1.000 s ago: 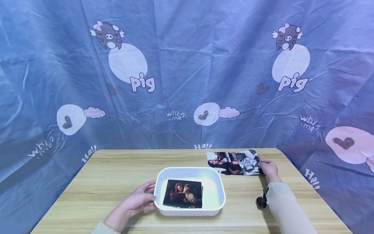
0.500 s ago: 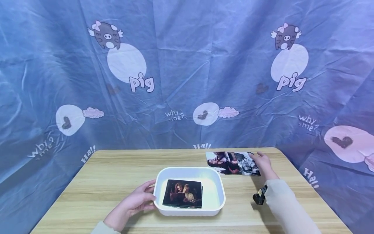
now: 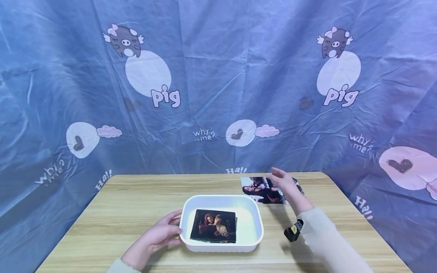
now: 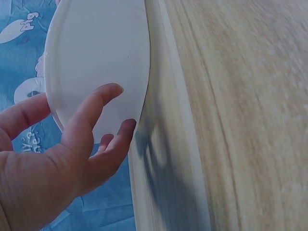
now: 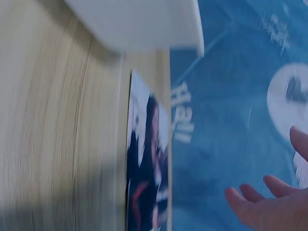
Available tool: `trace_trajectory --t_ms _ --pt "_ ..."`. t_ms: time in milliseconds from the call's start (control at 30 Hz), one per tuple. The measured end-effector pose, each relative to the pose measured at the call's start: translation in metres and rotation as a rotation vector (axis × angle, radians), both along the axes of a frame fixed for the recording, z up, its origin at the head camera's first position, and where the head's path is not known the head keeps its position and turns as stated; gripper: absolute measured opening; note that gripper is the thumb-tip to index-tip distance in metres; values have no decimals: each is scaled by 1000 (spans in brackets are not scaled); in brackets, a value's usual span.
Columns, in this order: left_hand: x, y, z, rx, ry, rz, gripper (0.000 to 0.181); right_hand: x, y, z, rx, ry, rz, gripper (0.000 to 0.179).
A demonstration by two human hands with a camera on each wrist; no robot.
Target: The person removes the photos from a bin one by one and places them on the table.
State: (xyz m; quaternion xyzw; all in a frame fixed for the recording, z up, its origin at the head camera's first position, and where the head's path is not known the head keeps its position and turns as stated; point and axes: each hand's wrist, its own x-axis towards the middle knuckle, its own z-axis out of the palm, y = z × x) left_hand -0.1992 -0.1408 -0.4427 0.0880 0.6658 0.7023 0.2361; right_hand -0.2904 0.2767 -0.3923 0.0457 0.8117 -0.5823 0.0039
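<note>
A white plastic tub [image 3: 223,247] stands on the table, with a small stack of photos [image 3: 214,226] lying flat inside. Loosely bent, the fingers of my left hand [image 3: 164,233] rest against the tub's left end wall [image 4: 103,43]. My right hand [image 3: 286,186], fingers spread and holding nothing, hovers over two photos laid side by side at the back right. The colour photo [image 3: 256,191] shows mostly uncovered. Most of the black-and-white photo [image 3: 299,186] is hidden behind the hand. In the right wrist view, the colour photo [image 5: 149,159] lies below the raised right hand [image 5: 274,207].
The wooden table [image 3: 112,212] has rounded back corners. Right behind it hangs a blue cloth [image 3: 211,87] printed with pigs and lettering. A small black device [image 3: 294,230] is strapped at the right wrist.
My right hand has let go of the black-and-white photo's right edge, which now lies beside the colour photo, then lifted and moved left. The left hand and tub have stayed put.
</note>
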Motion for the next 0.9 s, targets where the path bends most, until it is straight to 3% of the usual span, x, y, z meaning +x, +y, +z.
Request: trace_trajectory --t_ms 433,667,900 --pt "-1 -1 0 4 0 1 83 20 -72 -7 -12 61 272 56" --pt "0 -1 1 3 2 4 83 30 -99 -17 65 78 453 52" --pt "1 -1 0 3 4 3 83 32 -116 -30 192 54 551 46"
